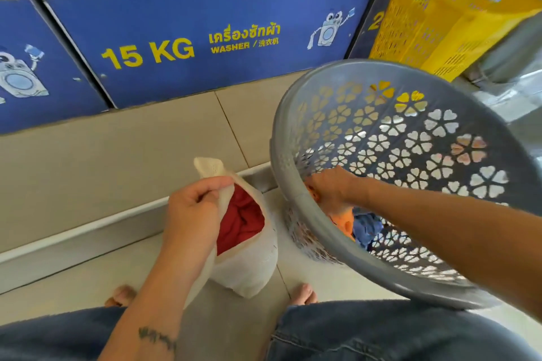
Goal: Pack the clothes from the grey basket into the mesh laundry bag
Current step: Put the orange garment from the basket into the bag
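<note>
The left hand [193, 208] is pinching the rim of the mesh laundry bag [249, 267], holding its mouth open just beside the grey basket [322, 231]. A red garment [240, 217] is already lying inside the bag. The right hand [330, 187] is reaching into the tilted basket and gripping an orange garment [341, 221]. Just past it, a blue garment [366, 226] is waiting too, so the packing is looking partly done. Farther off, a yellow basket [440, 17] is standing by the washers.

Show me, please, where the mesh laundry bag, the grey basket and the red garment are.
mesh laundry bag [249, 269]: head view, on its white lower side.
grey basket [305, 214]: head view, on its near rim.
red garment [240, 220]: head view, its folds inside the bag's mouth.
</note>
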The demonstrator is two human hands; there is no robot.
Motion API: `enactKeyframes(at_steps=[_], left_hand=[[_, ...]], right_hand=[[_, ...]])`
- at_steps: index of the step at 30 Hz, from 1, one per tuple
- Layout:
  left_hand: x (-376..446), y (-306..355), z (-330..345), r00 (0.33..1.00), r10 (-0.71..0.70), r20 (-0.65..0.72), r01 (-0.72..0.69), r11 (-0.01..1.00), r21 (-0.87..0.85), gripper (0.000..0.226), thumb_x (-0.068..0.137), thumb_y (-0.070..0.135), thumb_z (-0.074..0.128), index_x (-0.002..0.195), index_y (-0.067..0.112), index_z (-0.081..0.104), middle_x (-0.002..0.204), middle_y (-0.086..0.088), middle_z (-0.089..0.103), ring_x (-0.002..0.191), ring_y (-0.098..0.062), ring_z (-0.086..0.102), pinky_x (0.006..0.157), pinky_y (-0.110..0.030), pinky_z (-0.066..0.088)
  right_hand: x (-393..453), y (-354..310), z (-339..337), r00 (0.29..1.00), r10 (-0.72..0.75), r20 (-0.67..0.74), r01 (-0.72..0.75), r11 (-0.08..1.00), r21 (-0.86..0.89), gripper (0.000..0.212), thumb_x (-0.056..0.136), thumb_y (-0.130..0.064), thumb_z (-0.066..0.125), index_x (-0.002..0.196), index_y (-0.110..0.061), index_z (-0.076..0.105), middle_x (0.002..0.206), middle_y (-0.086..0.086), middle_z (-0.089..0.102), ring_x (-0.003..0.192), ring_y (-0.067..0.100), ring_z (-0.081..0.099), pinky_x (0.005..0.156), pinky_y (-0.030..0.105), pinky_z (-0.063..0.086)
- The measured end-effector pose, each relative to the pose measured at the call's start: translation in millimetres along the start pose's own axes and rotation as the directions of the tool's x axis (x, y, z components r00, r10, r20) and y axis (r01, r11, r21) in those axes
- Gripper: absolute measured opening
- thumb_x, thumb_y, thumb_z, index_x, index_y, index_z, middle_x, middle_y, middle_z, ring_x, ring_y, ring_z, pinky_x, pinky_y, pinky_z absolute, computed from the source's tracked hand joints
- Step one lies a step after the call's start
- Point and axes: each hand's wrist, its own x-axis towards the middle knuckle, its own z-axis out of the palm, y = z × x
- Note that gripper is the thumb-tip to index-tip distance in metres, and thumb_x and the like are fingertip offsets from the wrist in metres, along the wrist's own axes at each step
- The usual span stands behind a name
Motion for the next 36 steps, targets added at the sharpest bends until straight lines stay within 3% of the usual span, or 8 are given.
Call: enactKeyframes(at_steps=[7, 11, 14, 19, 23, 26, 31, 36], left_hand=[[-33.8, 2.2, -17.8, 0.999, 0.043, 0.015, -0.044, 0.997, 0.065, 0.044, 0.093, 0.012, 0.053, 0.077, 0.045, 0.077, 0.093, 0.023, 0.065, 0.089, -0.009, 0.060, 0.081, -0.032, 0.048], [-48.6, 3.3, -22.8, 0.996, 0.076, 0.048, -0.079, 0.994, 0.071, 0.044, 0.091, 0.020, 0.064, 0.065, 0.054, 0.073, 0.084, 0.024, 0.066, 0.078, -0.004, 0.060, 0.062, -0.021, 0.045], [-57.1, 4.6, -27.2, 0.996, 0.087, 0.024, -0.089, 0.993, 0.082, 0.035, 0.089, 0.024, 0.064, 0.066, 0.047, 0.075, 0.085, 0.018, 0.070, 0.079, -0.007, 0.062, 0.070, -0.024, 0.049], [-70.9, 1.3, -44.6, 0.996, 0.073, -0.054, -0.070, 0.996, 0.064, 0.025, 0.092, 0.016, 0.054, 0.095, 0.032, 0.074, 0.099, 0.005, 0.068, 0.079, -0.002, 0.056, 0.080, -0.026, 0.045], [-76.5, -1.4, -54.7, 0.994, 0.107, -0.031, -0.105, 0.993, 0.060, 0.028, 0.095, 0.014, 0.051, 0.113, 0.028, 0.067, 0.105, 0.007, 0.062, 0.085, -0.003, 0.057, 0.081, -0.027, 0.046], [-80.7, -4.5, -64.4, 0.992, 0.124, -0.010, -0.123, 0.990, 0.063, 0.031, 0.095, 0.012, 0.052, 0.121, 0.025, 0.063, 0.108, 0.003, 0.065, 0.097, -0.015, 0.062, 0.092, -0.039, 0.052], [-83.0, -9.1, -69.4, 0.986, 0.164, 0.010, -0.164, 0.984, 0.069, 0.041, 0.092, 0.001, 0.052, 0.122, 0.029, 0.060, 0.108, 0.002, 0.064, 0.101, -0.015, 0.062, 0.090, -0.036, 0.051], [-84.0, -8.6, -67.1, 0.984, 0.175, 0.040, -0.178, 0.981, 0.076, 0.049, 0.091, -0.003, 0.048, 0.119, 0.036, 0.060, 0.118, -0.001, 0.065, 0.106, -0.019, 0.063, 0.094, -0.044, 0.053]], right_hand=[[-93.9, 0.4, -40.6, 0.907, 0.181, -0.381, 0.066, 0.831, 0.552, 0.025, 0.070, -0.006, 0.065, 0.085, -0.025, 0.059, 0.082, -0.009, 0.066, 0.078, 0.011, 0.061, 0.069, 0.035, 0.050], [-136.0, -21.5, -58.9, 0.759, 0.377, -0.531, 0.214, 0.625, 0.751, 0.020, 0.075, 0.001, 0.070, 0.087, -0.013, 0.062, 0.083, 0.002, 0.069, 0.080, 0.012, 0.065, 0.072, 0.039, 0.050], [-165.0, -53.7, -83.0, 0.634, 0.483, -0.604, 0.439, 0.417, 0.795, 0.018, 0.079, 0.007, 0.068, 0.091, -0.003, 0.060, 0.090, 0.012, 0.070, 0.090, 0.026, 0.067, 0.083, 0.048, 0.054], [-188.0, -123.4, -103.1, 0.456, 0.607, -0.651, 0.678, 0.236, 0.696, 0.017, 0.083, -0.005, 0.070, 0.094, -0.014, 0.062, 0.088, -0.004, 0.068, 0.082, 0.007, 0.066, 0.078, 0.026, 0.054], [-170.1, -170.7, -78.2, 0.518, 0.603, -0.607, 0.688, 0.128, 0.714, 0.020, 0.085, -0.001, 0.069, 0.096, -0.014, 0.058, 0.092, 0.002, 0.069, 0.081, 0.001, 0.066, 0.075, 0.017, 0.050], [-146.3, -199.8, -42.5, 0.643, 0.519, -0.563, 0.603, 0.109, 0.790, 0.022, 0.080, -0.002, 0.068, 0.096, -0.010, 0.057, 0.089, 0.011, 0.070, 0.077, 0.017, 0.067, 0.069, 0.038, 0.057], [-115.1, -206.0, 5.6, 0.745, 0.337, -0.576, 0.462, 0.363, 0.809, 0.018, 0.080, -0.010, 0.065, 0.094, -0.019, 0.058, 0.088, -0.005, 0.068, 0.081, 0.009, 0.064, 0.074, 0.038, 0.054], [-109.8, -197.8, 19.4, 0.900, 0.061, -0.432, 0.369, 0.423, 0.828, 0.016, 0.078, -0.004, 0.055, 0.088, -0.015, 0.061, 0.075, -0.015, 0.059, 0.070, -0.002, 0.053, 0.068, 0.021, 0.045]])
